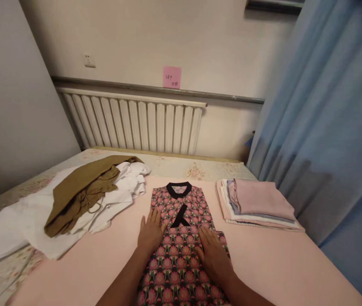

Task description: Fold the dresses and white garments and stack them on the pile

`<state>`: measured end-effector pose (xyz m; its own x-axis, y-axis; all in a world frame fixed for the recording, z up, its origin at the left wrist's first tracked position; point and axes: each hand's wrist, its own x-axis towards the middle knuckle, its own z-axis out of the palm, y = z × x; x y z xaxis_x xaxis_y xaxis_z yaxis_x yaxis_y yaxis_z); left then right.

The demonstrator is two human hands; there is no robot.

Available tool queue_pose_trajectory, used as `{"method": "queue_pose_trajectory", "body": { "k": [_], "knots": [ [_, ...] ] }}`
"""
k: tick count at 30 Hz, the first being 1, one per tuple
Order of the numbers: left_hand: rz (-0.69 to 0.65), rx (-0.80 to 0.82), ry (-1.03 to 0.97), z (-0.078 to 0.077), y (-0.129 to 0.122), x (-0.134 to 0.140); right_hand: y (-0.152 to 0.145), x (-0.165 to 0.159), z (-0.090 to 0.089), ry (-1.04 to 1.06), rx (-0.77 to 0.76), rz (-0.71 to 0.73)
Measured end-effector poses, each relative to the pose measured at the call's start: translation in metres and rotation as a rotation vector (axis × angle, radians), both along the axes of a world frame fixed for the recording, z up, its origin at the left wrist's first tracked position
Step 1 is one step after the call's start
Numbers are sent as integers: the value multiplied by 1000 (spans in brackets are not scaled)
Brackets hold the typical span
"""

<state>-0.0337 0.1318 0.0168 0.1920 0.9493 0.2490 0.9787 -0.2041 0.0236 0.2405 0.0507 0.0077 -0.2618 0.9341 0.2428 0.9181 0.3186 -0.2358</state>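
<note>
A pink, green and black patterned garment (181, 255) with a black collar lies before me, its sides folded in and its collar at the far end. A black strip of fabric (180, 216) crosses its upper front. My left hand (152, 229) rests flat on the left edge, fingers stretched out. On the right side, my right hand (213, 255) lies flat across the patterned fabric with its fingers extended. Neither hand grips anything. The garment's near end runs out of view at the bottom.
A pink cloth (273, 263) covers the bed. Left of the garment lie loose white clothes (120, 208) and an olive-brown garment (82, 182). Folded clothes (257, 197) are stacked at right. Behind are a radiator (136, 119) and a pink note (171, 77); a blue curtain (321, 127) hangs at right.
</note>
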Motion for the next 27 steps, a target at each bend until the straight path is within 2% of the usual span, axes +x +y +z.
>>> {"method": "queue_pose_trajectory", "body": {
  "k": [4, 13, 20, 27],
  "knots": [
    [52, -38, -11, -2, 11, 2, -1, -1, 1, -18, 9, 6],
    [57, -65, -25, -2, 39, 1, 2, 2, -7, -21, 74, 17],
    [69, -20, -27, -6, 67, 2, 3, 2, -8, -33, 15, -8],
    [92, -41, -50, -4, 93, 3, 4, 3, -9, -30, -4, -8]
  ]
}}
